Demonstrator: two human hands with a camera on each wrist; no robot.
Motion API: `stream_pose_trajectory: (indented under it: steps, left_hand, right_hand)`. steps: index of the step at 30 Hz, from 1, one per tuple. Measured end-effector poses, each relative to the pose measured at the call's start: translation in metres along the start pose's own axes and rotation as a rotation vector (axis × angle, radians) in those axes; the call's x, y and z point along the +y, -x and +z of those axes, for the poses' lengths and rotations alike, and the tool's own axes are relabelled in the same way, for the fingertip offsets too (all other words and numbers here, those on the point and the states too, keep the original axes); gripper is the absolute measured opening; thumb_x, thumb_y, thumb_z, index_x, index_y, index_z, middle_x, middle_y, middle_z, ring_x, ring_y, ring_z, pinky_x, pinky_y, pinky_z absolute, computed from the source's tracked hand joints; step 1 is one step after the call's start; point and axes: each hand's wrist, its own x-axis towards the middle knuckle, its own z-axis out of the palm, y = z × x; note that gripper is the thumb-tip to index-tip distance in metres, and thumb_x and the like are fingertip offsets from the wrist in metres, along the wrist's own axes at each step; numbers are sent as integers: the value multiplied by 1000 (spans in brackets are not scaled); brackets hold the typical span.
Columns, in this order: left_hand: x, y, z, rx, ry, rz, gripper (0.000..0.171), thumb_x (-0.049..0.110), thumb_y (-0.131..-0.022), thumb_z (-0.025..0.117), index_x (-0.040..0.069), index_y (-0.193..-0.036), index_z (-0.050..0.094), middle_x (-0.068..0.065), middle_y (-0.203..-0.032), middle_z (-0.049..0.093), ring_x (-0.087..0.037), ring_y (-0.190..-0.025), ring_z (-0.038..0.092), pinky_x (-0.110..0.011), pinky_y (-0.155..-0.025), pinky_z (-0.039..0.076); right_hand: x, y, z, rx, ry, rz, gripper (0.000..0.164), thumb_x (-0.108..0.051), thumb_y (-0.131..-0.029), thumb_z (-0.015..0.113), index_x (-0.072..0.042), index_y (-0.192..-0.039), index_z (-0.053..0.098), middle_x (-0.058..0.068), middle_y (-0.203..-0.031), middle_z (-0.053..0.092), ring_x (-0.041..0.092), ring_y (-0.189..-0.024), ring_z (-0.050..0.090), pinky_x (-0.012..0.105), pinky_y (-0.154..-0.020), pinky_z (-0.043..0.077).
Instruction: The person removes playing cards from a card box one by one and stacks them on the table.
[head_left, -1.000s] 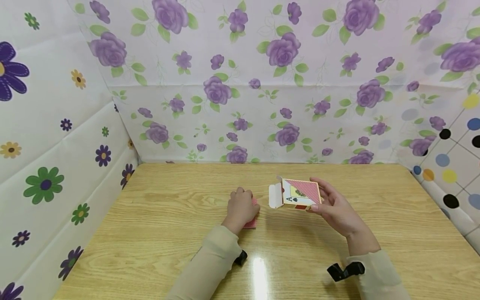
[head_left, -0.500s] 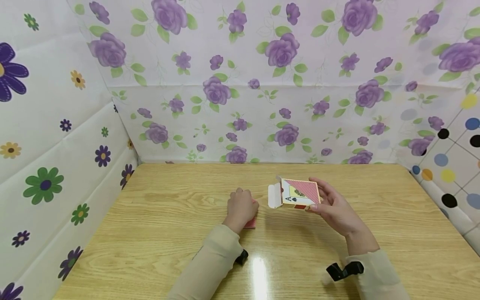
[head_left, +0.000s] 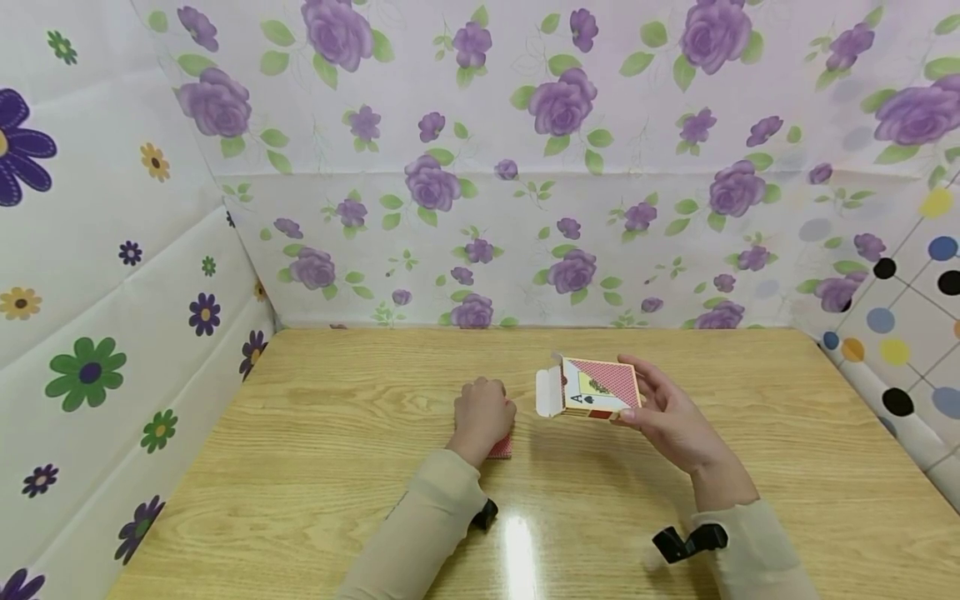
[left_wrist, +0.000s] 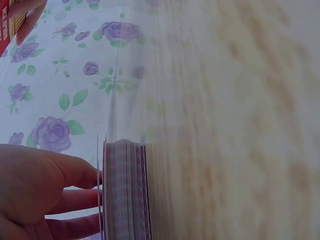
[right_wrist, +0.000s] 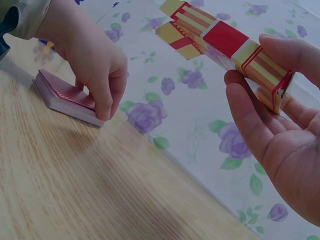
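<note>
A deck of red-backed playing cards [head_left: 501,448] lies face down on the table, mostly covered by my left hand [head_left: 480,421] in the head view. My left fingers are bent over the deck, thumb and fingertips at its edges. In the left wrist view, thin cards stand slightly apart from the rest of the deck [left_wrist: 126,192] beside the fingers. My right hand [head_left: 678,427] holds a red and white card box [head_left: 603,387] by its far end, raised above the table. The box's white flap [head_left: 549,393] hangs open toward the left hand. An ace of spades shows on its face.
The wooden table [head_left: 315,467] reaches back to a wall cloth [head_left: 510,217] with purple roses. A cloth with daisies [head_left: 90,371] borders the left side, and a dotted cloth [head_left: 918,350] the right. Black wrist straps [head_left: 686,542] sit at the sleeves.
The left thumb side has drawn slightly inward over the deck. The right hand and the box have stayed almost still.
</note>
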Motion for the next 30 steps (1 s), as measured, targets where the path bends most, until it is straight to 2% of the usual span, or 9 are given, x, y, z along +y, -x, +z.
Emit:
stream_pose_trajectory:
  steps: [8, 17, 25, 30]
  left_hand:
    - [2, 0, 1, -4, -26, 15, 18, 23, -89, 62, 13, -101, 71, -7, -101, 65, -29, -94, 59, -49, -78, 49]
    - [0, 3, -3, -25, 24, 30, 28, 26, -89, 65, 10, -112, 67, -8, -105, 64, -30, -98, 58, -50, -81, 49]
    - [-9, 5, -8, -45, 151, 50, 33, 26, -88, 66, 7, -115, 66, -13, -112, 62, -35, -103, 58, -53, -80, 49]
    - [-16, 5, -10, -57, 268, 53, 36, 24, -87, 66, 5, -118, 63, -16, -120, 58, -28, -94, 55, -45, -77, 49]
  right_hand:
    - [1, 0, 0, -6, -5, -11, 72, 11, -89, 50, -12, -149, 18, 2, -135, 43, 13, -113, 55, 29, -88, 53]
    - [1, 1, 0, 5, 0, -3, 73, 12, -89, 51, -12, -150, 18, 1, -135, 43, 12, -113, 56, 31, -87, 53]
    - [0, 0, 1, 9, 0, -2, 74, 12, -89, 51, -9, -150, 15, 0, -135, 43, 11, -112, 56, 30, -86, 54]
    - [0, 0, 1, 5, -1, -4, 72, 12, -89, 51, -11, -149, 18, 1, -135, 44, 12, -111, 56, 31, -86, 54]
